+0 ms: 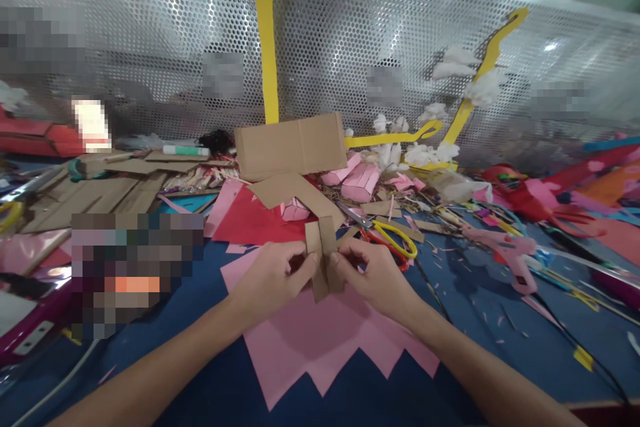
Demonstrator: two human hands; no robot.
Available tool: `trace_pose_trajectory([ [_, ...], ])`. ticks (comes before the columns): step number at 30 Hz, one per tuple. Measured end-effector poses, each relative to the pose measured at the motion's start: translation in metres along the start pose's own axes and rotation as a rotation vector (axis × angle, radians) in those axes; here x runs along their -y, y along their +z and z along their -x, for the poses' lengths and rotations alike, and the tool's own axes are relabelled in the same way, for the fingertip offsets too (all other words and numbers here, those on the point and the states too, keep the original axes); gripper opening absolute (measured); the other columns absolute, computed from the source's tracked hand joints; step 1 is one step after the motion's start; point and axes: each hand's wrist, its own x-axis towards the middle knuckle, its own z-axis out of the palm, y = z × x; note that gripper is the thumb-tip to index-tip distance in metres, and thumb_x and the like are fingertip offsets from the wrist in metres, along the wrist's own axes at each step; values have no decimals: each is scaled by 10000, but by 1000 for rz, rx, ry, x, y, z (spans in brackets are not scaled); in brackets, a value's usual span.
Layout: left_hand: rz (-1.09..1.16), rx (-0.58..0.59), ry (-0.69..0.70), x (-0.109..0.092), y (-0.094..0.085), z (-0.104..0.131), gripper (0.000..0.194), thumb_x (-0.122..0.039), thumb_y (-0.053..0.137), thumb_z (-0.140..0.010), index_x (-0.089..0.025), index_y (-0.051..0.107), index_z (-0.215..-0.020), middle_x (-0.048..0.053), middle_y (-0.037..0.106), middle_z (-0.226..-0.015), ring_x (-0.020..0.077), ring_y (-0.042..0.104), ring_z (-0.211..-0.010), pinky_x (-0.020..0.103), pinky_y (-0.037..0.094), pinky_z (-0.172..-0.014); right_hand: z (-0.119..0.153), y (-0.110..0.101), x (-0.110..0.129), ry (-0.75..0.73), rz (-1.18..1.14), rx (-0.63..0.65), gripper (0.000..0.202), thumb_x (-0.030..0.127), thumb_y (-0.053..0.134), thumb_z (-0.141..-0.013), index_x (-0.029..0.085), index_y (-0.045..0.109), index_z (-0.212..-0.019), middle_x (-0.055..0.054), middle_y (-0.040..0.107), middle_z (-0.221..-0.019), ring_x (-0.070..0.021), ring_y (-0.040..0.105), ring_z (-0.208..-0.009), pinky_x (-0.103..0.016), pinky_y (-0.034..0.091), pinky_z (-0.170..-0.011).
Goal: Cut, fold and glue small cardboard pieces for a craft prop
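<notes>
Between my hands is a small folded piece of cardboard (327, 240), with a crease running down its middle. My left hand (280, 273) pinches its left edge between thumb and fingers. The right edge is pinched the same way by my right hand (370, 273). Beneath them lies a pink paper sheet (310, 340) with a zigzag lower edge. Just beyond the fingers are a red paper sheet (250, 220) and a flat angled cardboard strip (300, 190). Scissors with yellow handles (397, 240) rest close to my right hand.
A pink glue gun (510, 253) with a black cord lies at the right. Behind stand a cardboard box (293, 147), yellow cutout strips (269, 47) and a perforated metal panel (340, 27). Cardboard pieces (100, 193) are stacked at the left. Paper scraps litter the blue table (480, 373).
</notes>
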Motion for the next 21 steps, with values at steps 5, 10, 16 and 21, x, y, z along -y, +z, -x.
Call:
trace_pose_trajectory([
  [5, -21, -3, 16, -1, 1, 1, 371, -337, 488, -976, -173, 507, -643, -36, 523, -573, 101, 428, -521, 248, 278, -508, -1, 2, -2, 14, -23, 3, 256, 253, 549, -945, 194, 548, -696, 32, 552, -621, -120, 487, -585, -254, 332, -543],
  [10, -49, -11, 13, -1, 1, 1, 380, -336, 493, -974, -175, 500, -630, -37, 524, -561, 101, 427, -512, 252, 267, -502, -2, 3, -3, 7, -21, -5, 263, 246, 553, -941, 194, 541, -684, 39, 536, -614, -113, 453, -580, -248, 331, -542],
  [16, -10, 13, 1, -1, 1, 1, 378, -353, 480, -985, -174, 527, -655, -28, 557, -583, 106, 449, -515, 249, 282, -499, -1, 5, -6, 10, -24, 8, 260, 266, 547, -957, 198, 549, -706, 37, 551, -626, -116, 461, -582, -251, 329, -543],
  [21, 20, 38, 17, 0, 2, 2, 379, -365, 464, -996, -172, 537, -679, -20, 572, -616, 110, 464, -538, 249, 294, -511, -1, 4, -6, 9, -24, 15, 264, 280, 543, -963, 200, 545, -712, 33, 556, -635, -119, 467, -593, -251, 333, -549],
])
